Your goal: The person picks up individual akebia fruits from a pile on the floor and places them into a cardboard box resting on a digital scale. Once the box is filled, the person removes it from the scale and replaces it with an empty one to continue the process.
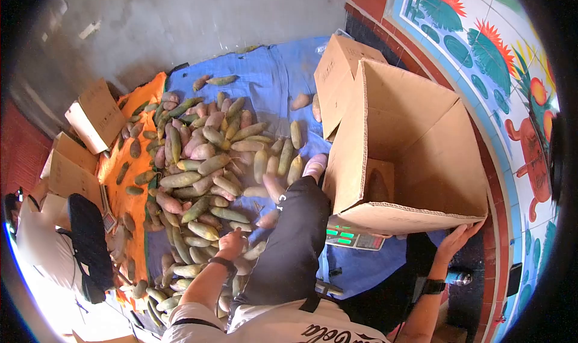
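tbh I'd steady the big box (344, 162) right of centre with my open right hand (456, 242) and lift the centre-left vegetables (180, 180) gently, can't tell if my left hand (231, 245) grips one

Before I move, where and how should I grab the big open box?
I'd grip the big open box by opposite side walls, fingers curled over the rims, from left and right. Its mouth faces up, exposing both rims. Keep left toward the near end: another box crowds the far end.
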`<state>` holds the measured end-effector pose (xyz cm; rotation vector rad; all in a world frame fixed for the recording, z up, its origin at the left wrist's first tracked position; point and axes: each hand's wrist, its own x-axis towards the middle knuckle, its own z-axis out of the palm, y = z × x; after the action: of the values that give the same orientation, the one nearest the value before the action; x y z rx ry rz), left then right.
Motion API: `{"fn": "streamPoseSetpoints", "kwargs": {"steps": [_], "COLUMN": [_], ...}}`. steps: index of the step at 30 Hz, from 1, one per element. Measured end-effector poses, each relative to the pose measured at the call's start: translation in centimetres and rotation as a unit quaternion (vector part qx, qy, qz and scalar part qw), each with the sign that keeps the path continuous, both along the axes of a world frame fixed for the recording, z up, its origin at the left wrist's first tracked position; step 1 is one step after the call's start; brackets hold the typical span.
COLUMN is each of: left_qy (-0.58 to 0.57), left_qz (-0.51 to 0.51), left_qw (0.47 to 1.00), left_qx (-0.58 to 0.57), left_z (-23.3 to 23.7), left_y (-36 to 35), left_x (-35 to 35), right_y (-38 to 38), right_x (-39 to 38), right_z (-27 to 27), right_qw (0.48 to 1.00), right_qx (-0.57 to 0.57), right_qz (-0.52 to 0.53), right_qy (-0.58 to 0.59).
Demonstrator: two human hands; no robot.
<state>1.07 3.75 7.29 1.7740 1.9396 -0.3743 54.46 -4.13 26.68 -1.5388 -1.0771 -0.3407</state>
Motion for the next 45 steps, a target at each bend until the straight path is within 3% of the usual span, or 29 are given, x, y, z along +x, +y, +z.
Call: {"fn": "streamPoseSetpoints", "kwargs": {"steps": [7, 10, 11, 13, 14, 16, 17, 19, 23, 25, 27, 29, 31, 33, 37, 40, 45], "left_qy": [-0.066, -0.232, -0.232, -0.323, -0.323, -0.413, -0.413, -0.543, -0.571, -0.572, -0.614, -0.59, -0.535, -0.513, -0.501, -0.408, -0.422], "left_qz": [0.083, 0.121, 0.118, 0.141, 0.138, 0.11, 0.108, 0.115, 0.062, -0.016, -0.089, -0.193, -0.254, -0.274, -0.328, -0.374, -0.381], "left_qw": [0.991, 0.933, 0.933, 0.873, 0.872, 0.801, 0.801, 0.699, 0.668, 0.647, 0.584, 0.577, 0.611, 0.66, 0.668, 0.691, 0.685], "left_qx": [0.087, 0.245, 0.248, 0.338, 0.34, 0.418, 0.42, 0.451, 0.473, 0.504, 0.523, 0.531, 0.526, 0.476, 0.442, 0.464, 0.456], "left_z": [4.0, 5.8, 7.4, 11.0, 13.0, 16.8, 18.1, 20.3, 27.2, 28.9, 29.6, 30.1, 31.2, 31.9, 31.1, 31.1, 30.7], "left_y": [2.2, 3.2, 3.5, 4.1, 4.3, 4.6, 4.9, 5.4, 3.6, 3.1, 3.1, 3.7, 3.0, 2.4, 3.0, 3.2, 3.6], "left_x": [0.0, 0.0, 0.6, 2.3, 3.2, 5.0, 5.8, 7.4, 11.7, 13.3, 15.2, 16.2, 17.6, 19.2, 21.6, 22.4, 22.8], "right_y": [-0.4, -0.5, -0.6, -0.7, -0.7, -0.7, -0.8, -0.8, -0.8, -0.8, -0.8, -0.9, -1.0, -1.0, -0.9, -0.9, -0.9], "right_x": [-0.8, -0.8, -0.8, -0.9, -0.9, -1.0, -1.1, -1.2, -1.4, -1.3, -1.3, -1.3, -1.2, -1.3, -1.2, -1.1, -1.2], "right_z": [0.5, 0.5, 0.5, 0.6, 0.7, 0.9, 1.0, 1.2, 1.5, 1.4, 1.5, 1.5, 1.5, 1.6, 1.4, 1.3, 1.3], "right_qw": [0.998, 0.997, 0.997, 0.998, 0.998, 0.997, 0.997, 0.996, 0.997, 0.997, 0.998, 0.998, 0.998, 0.997, 0.997, 0.997, 0.996], "right_qx": [-0.007, 0.002, 0.006, -0.012, -0.01, -0.015, -0.013, -0.028, -0.015, -0.014, -0.011, -0.009, -0.018, -0.017, -0.016, -0.013, -0.011], "right_qz": [0.013, 0.029, 0.026, 0.018, 0.017, 0.023, 0.023, 0.011, 0.018, 0.03, 0.027, 0.025, 0.025, 0.031, 0.035, 0.032, 0.038], "right_qy": [0.055, 0.068, 0.069, 0.065, 0.067, 0.074, 0.076, 0.079, 0.077, 0.066, 0.063, 0.059, 0.063, 0.065, 0.062, 0.065, 0.074]}}
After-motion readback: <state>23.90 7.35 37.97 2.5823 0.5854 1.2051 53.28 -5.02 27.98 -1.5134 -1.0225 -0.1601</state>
